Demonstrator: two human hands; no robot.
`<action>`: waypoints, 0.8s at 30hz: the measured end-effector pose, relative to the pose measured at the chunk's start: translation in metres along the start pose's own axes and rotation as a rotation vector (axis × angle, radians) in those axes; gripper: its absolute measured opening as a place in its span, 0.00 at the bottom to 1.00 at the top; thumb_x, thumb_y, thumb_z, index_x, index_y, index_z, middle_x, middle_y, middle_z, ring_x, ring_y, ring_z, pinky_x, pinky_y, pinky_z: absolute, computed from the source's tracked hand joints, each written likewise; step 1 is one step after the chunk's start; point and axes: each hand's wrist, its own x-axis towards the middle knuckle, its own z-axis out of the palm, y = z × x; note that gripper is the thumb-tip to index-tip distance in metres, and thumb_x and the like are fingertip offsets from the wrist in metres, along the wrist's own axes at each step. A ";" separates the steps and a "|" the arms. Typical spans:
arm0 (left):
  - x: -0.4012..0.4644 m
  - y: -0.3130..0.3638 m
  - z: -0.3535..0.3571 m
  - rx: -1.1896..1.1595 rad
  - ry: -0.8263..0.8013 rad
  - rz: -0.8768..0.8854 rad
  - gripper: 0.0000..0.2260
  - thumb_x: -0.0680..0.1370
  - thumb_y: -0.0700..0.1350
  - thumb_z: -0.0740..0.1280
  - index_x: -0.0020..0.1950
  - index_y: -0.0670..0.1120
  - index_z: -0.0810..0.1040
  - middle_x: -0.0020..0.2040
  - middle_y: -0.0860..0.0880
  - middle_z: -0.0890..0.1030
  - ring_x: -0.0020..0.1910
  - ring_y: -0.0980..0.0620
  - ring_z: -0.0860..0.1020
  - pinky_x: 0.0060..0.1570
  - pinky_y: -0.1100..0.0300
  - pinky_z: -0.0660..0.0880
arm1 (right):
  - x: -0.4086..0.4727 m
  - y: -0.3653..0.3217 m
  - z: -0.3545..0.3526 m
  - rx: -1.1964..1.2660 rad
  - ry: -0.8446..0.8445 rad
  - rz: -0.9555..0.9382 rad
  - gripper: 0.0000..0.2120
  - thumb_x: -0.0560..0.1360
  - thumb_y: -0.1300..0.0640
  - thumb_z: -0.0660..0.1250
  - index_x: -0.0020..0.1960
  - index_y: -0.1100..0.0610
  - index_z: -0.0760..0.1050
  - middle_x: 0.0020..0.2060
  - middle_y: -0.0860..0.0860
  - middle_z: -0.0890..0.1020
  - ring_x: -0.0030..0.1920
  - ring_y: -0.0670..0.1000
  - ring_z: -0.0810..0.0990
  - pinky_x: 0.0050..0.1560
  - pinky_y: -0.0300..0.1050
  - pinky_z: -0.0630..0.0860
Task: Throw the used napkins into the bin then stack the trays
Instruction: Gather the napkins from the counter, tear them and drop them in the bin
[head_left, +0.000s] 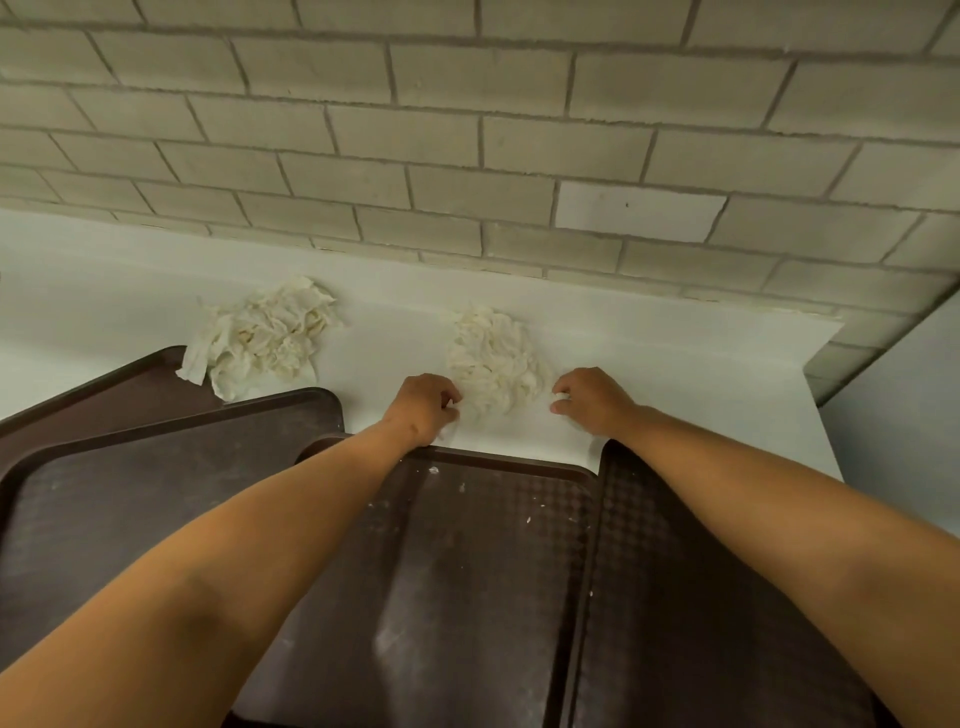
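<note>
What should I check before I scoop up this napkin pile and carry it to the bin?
1. Left hand at napkin pile: ok, fingers curled on its edge.
2. Right hand at pile: ok, pinching a scrap.
3. Pile fully gathered: not ok, loose and spread.
4. Second napkin pile: not ok, untouched on counter.
5. Bin location: cannot tell, out of view.
6. Trays stacked: not ok, overlapping unevenly.

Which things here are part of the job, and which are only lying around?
Part of the job:
- napkin pile by the hands
- napkin pile on the left
- middle tray
- left trays
- right tray
- left hand and right hand, gathering paper bits at the near pile

Just there:
- white counter
- brick wall
- no bin in view
</note>
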 end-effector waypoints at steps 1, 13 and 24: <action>-0.001 0.001 -0.002 -0.014 0.009 0.006 0.08 0.76 0.42 0.73 0.54 0.46 0.84 0.47 0.51 0.80 0.48 0.50 0.80 0.49 0.63 0.74 | -0.003 -0.001 -0.004 0.016 -0.010 0.015 0.16 0.77 0.53 0.73 0.62 0.60 0.81 0.57 0.54 0.83 0.56 0.55 0.81 0.56 0.44 0.74; -0.024 0.031 -0.044 -0.334 0.113 0.013 0.03 0.73 0.47 0.76 0.43 0.52 0.83 0.44 0.54 0.83 0.41 0.61 0.79 0.38 0.73 0.70 | -0.076 -0.021 -0.078 0.244 0.088 -0.097 0.14 0.77 0.52 0.73 0.62 0.52 0.82 0.55 0.48 0.82 0.54 0.47 0.79 0.53 0.40 0.71; -0.099 0.049 -0.047 -0.600 0.109 0.130 0.04 0.75 0.41 0.75 0.44 0.50 0.84 0.40 0.44 0.80 0.37 0.54 0.76 0.42 0.57 0.76 | -0.182 -0.029 -0.076 0.515 0.165 -0.153 0.10 0.77 0.51 0.73 0.58 0.46 0.83 0.49 0.40 0.85 0.48 0.43 0.81 0.51 0.37 0.75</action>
